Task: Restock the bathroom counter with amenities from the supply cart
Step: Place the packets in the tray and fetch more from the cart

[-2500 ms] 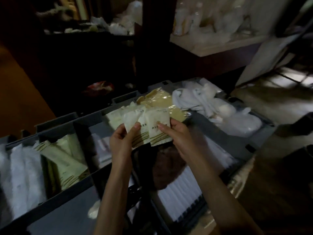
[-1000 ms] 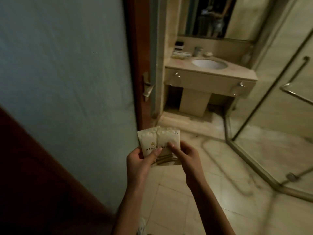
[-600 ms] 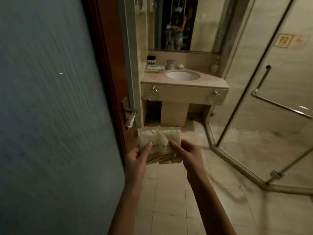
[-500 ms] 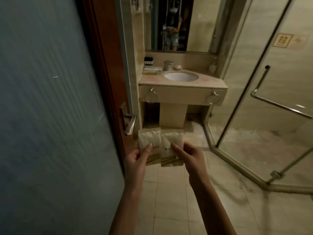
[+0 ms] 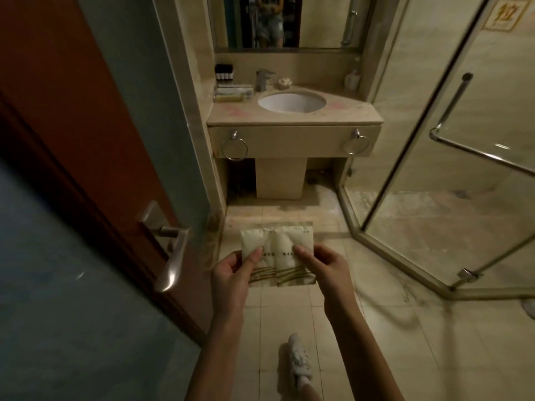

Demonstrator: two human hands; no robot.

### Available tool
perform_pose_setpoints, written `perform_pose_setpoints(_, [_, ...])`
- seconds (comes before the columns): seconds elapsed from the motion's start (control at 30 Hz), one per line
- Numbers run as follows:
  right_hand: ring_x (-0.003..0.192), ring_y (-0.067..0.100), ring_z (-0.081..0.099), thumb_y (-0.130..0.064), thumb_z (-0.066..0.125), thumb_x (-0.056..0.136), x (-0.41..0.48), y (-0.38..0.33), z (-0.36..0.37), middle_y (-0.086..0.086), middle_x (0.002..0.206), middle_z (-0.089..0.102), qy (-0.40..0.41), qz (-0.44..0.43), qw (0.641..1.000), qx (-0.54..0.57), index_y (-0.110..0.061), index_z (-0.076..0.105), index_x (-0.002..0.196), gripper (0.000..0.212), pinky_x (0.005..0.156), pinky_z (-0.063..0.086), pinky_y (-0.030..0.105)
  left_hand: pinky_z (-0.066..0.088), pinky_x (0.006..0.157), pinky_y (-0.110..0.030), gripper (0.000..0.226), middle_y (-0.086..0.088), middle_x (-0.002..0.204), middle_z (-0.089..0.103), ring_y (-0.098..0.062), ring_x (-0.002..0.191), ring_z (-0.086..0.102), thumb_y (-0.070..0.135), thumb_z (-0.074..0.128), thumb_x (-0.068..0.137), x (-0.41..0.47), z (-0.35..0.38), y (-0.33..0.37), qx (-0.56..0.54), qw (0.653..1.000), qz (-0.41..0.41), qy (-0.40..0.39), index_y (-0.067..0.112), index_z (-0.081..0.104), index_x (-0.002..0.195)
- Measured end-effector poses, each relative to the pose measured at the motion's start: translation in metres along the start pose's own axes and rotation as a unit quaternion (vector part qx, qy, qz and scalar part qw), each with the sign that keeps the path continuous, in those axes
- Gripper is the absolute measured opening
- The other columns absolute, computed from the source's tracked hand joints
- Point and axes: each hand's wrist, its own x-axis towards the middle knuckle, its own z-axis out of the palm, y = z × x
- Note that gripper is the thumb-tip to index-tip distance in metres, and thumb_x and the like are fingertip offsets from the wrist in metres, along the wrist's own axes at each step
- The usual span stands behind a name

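Two packets (image 5: 277, 257), seemingly amenities, are pinched by the left hand (image 5: 231, 273) and right hand (image 5: 325, 269); the counter (image 5: 292, 117), upper centre, must be reached next.

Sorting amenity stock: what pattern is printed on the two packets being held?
Cream packets with curved gold stripes low down; head view.

Two cream sachets (image 5: 289, 241) (gold-striped) held upright, side by side.

Single head view, looking forward-down from doorway toward sink counter (image 5: 292, 118), hands near.
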Motion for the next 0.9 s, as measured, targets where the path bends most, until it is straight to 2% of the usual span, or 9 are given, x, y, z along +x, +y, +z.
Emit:
perform_pose_setpoints(0.07, [0.075,0.019,0.071,-0.021,0.069,0.085,0.029,-0.005,-0.005,0.011,0.087,0.074,0.003,0.01,1.0,-0.004,-0.005,0.071,0.098,0.021,0.057,0.052,0.022,0.057,0.078,-0.042,0.018,-0.009,0.087,0.075,-0.028,0.089,0.071,0.019,0.073,0.08,0.025,0.022,0.004,-0.005,1.0,-0.007,-0.003,0.01,0.072,0.096])
perform_pose_setpoints(0.17, [0.078,0.021,0.07,-0.024,0.069,0.087,0.092,-0.024,-0.023,0.011,0.09,0.073,0.006,0.006,1.0,0.002,-0.005,0.069,0.101,0.024,0.06,0.054,0.026,0.058,0.079,-0.044,0.022,-0.009,0.092,0.074,-0.027,0.09,0.071,0.021,0.071,0.083,0.072,0.077,0.016,-0.012,0.999,-0.006,-0.033,0.012,0.069,0.103])
perform_pose_setpoints(0.23, [0.08,0.023,0.071,-0.023,0.069,0.087,0.132,-0.042,-0.033,0.01,0.09,0.073,0.009,-0.002,1.0,-0.001,-0.006,0.068,0.101,0.023,0.063,0.055,0.029,0.059,0.073,-0.037,0.023,-0.007,0.096,0.073,-0.021,0.089,0.071,0.021,0.066,0.087,0.098,0.113,0.028,-0.01,0.998,0.006,-0.055,0.015,0.065,0.11])
perform_pose_setpoints(0.3, [0.079,0.02,0.072,-0.022,0.069,0.087,0.165,-0.058,-0.04,0.007,0.09,0.074,0.008,-0.005,1.0,-0.003,-0.008,0.068,0.103,0.022,0.061,0.055,0.026,0.057,0.063,-0.027,0.023,-0.002,0.099,0.072,-0.017,0.088,0.07,0.021,0.063,0.089,0.123,0.142,0.037,-0.01,0.998,0.016,-0.064,0.021,0.062,0.112])
perform_pose_setpoints(0.4, [0.079,0.016,0.072,-0.019,0.068,0.088,0.203,-0.068,-0.045,0.007,0.092,0.074,-0.002,-0.008,1.0,0.005,-0.008,0.067,0.106,0.021,0.059,0.053,0.02,0.053,0.06,-0.022,0.018,0.0,0.1,0.071,-0.016,0.09,0.069,0.02,0.064,0.089,0.15,0.172,0.043,-0.017,0.997,0.013,-0.07,0.027,0.061,0.106])
perform_pose_setpoints(0.5, [0.078,0.014,0.072,-0.018,0.067,0.088,0.233,-0.069,-0.043,0.005,0.09,0.075,-0.008,-0.001,1.0,0.007,-0.009,0.067,0.103,0.017,0.057,0.051,0.017,0.051,0.061,-0.02,0.014,0.002,0.098,0.071,-0.013,0.089,0.068,0.022,0.064,0.088,0.172,0.185,0.043,-0.011,0.998,0.0,-0.057,0.029,0.061,0.1])
perform_pose_setpoints(0.63, [0.078,0.016,0.072,-0.019,0.067,0.088,0.276,-0.067,-0.03,0.003,0.087,0.075,-0.022,0.013,1.0,0.003,-0.01,0.067,0.103,0.017,0.059,0.054,0.02,0.051,0.066,-0.023,0.029,-0.002,0.102,0.07,-0.018,0.095,0.066,0.027,0.066,0.086,0.207,0.185,0.048,-0.005,0.999,-0.016,-0.028,0.019,0.06,0.113])
perform_pose_setpoints(0.73, [0.081,0.017,0.072,-0.02,0.066,0.089,0.31,-0.063,-0.015,0.004,0.091,0.075,-0.035,0.021,0.999,-0.013,-0.012,0.066,0.106,0.018,0.062,0.055,0.021,0.052,0.066,-0.025,0.028,-0.001,0.098,0.072,-0.016,0.091,0.069,0.028,0.068,0.084,0.241,0.179,0.05,-0.007,1.0,-0.023,-0.006,0.02,0.063,0.11])
perform_pose_setpoints(0.9, [0.077,0.017,0.072,-0.018,0.064,0.09,0.379,-0.059,0.011,0.005,0.092,0.073,-0.037,0.021,0.999,-0.032,-0.012,0.064,0.106,0.017,0.06,0.055,0.022,0.056,0.066,-0.028,0.026,-0.003,0.096,0.074,-0.017,0.087,0.072,0.022,0.07,0.084,0.319,0.173,0.057,-0.026,0.999,-0.028,0.012,0.017,0.066,0.109])
